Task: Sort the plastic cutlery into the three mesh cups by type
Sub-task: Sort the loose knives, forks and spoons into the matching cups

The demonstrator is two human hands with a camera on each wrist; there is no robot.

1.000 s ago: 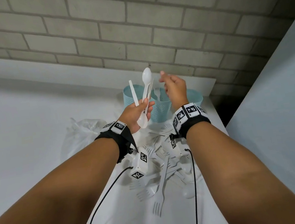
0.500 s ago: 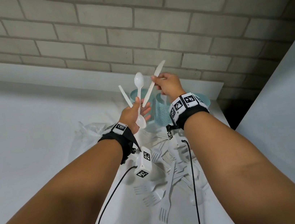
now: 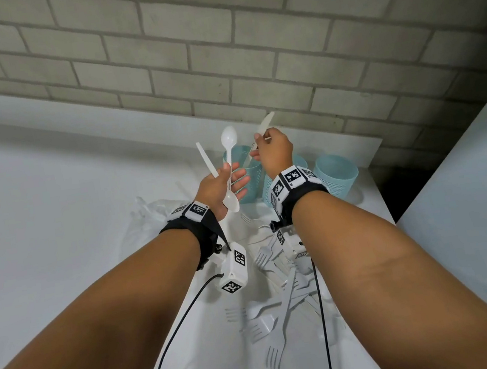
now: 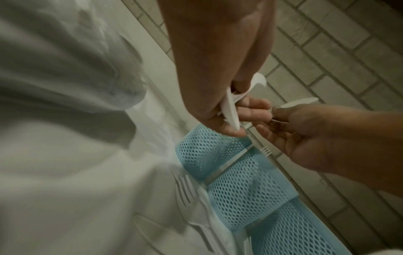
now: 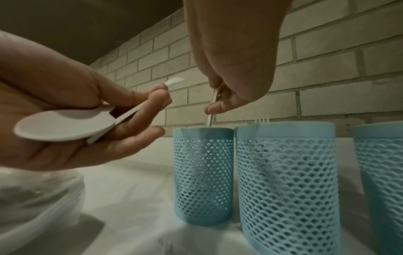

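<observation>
Three pale blue mesh cups stand in a row at the wall: left cup [image 5: 203,172], middle cup [image 5: 285,172] with fork tines [image 5: 262,119] showing above its rim, right cup [image 5: 379,172]. My right hand [image 3: 257,148] pinches a white plastic knife [image 3: 265,125] held steeply, blade up. The knife's lower end [image 5: 209,119] sits at the left cup's rim. My left hand [image 3: 229,180], just left of the left cup [image 3: 245,173], grips a small bundle: two spoons [image 3: 228,139] and a flat white handle [image 3: 205,158]. Loose forks [image 3: 278,307] lie piled on the table below my wrists.
A crumpled clear plastic bag [image 3: 152,209] lies left of the cups. The brick wall [image 3: 249,58] rises right behind them. A pale panel [image 3: 472,199] closes the right side, with a dark gap [image 3: 400,193] beside the table edge. Sensor cables [image 3: 175,334] hang from both wrists.
My right hand has drawn a knife out of the left hand's bundle and carried it over the left cup. The left hand still holds the rest.
</observation>
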